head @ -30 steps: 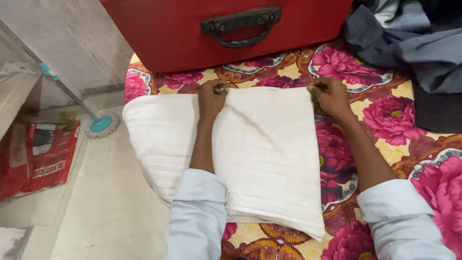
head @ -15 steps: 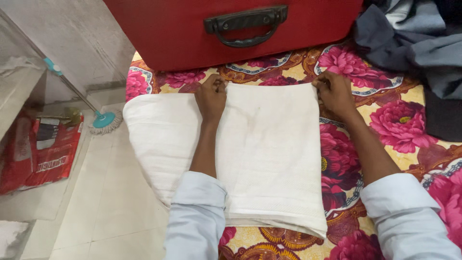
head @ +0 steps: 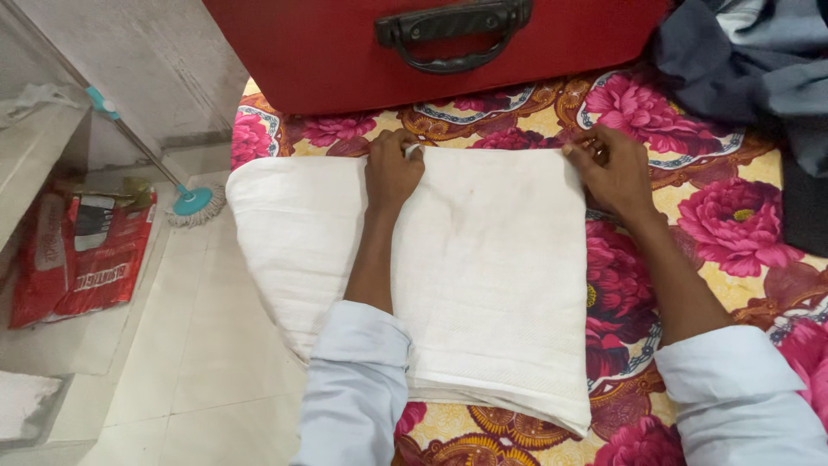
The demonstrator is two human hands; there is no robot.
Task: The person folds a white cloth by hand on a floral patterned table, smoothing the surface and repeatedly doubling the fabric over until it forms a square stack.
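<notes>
Head view, nearest first: two pale blue sleeves (head: 355, 380) come up from the bottom edge, one over the white towel (head: 492, 276) and one just right of it. The towel lies folded in layers on the flowered bedsheet (head: 716, 224), its left part hanging past the bed edge over the tiled floor (head: 198, 345).

At the towel's far edge, the left hand (head: 392, 173) rests on the cloth near the middle, fingers curled shut around a pinch of the top fold. The right hand (head: 614, 173) sits at the towel's far right corner, fingers bent down onto the edge; whether it truly pinches the cloth or only presses it I cannot tell.

To do this fold well, I judge both hands should keep the far edge taut and level, line the corners of the upper layer with those beneath, and smooth any slack toward the near edge before letting go.

Beyond the towel stands one red suitcase (head: 345, 52) with one black handle (head: 453, 34). To the far right of the towel lies one heap of grey clothes (head: 742, 60). Left of the towel, on the floor: one mop (head: 191, 204) and one red bag (head: 82, 259).

Count: two hands, one towel.
</notes>
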